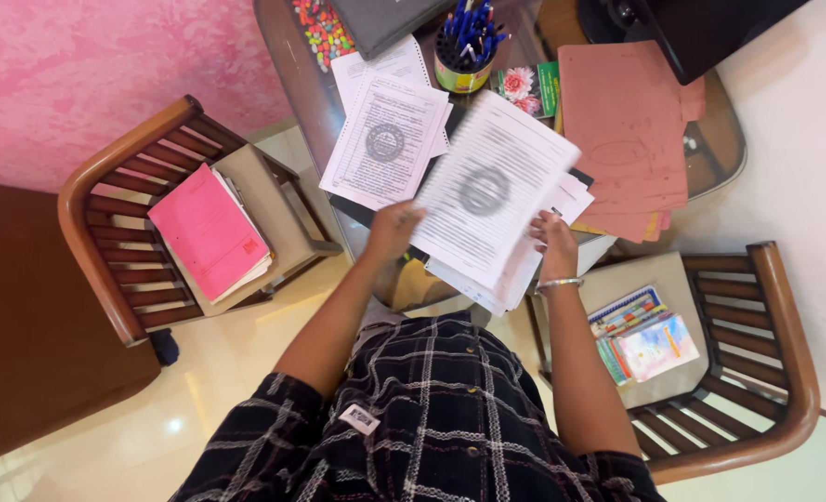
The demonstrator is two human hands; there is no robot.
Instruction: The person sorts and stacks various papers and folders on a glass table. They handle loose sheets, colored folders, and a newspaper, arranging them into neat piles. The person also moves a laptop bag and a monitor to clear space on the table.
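Checked shirt, hands on blurred, printed, round-stamped sheet.

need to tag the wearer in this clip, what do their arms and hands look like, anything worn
Both arms are bare up to short sleeves of a dark plaid shirt with pale check lines. The right hand has a thin silver bangle at the wrist. The left hand wears nothing visible.

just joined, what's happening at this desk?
A person in a dark checked shirt is handling paperwork over a glass-topped table. The left hand and right hand each grip an edge of a blurred white printed sheet, above a stack of white papers. Another printed stack lies on the table by a cup of blue pens. Wooden chairs on both sides hold a pink folder and books.
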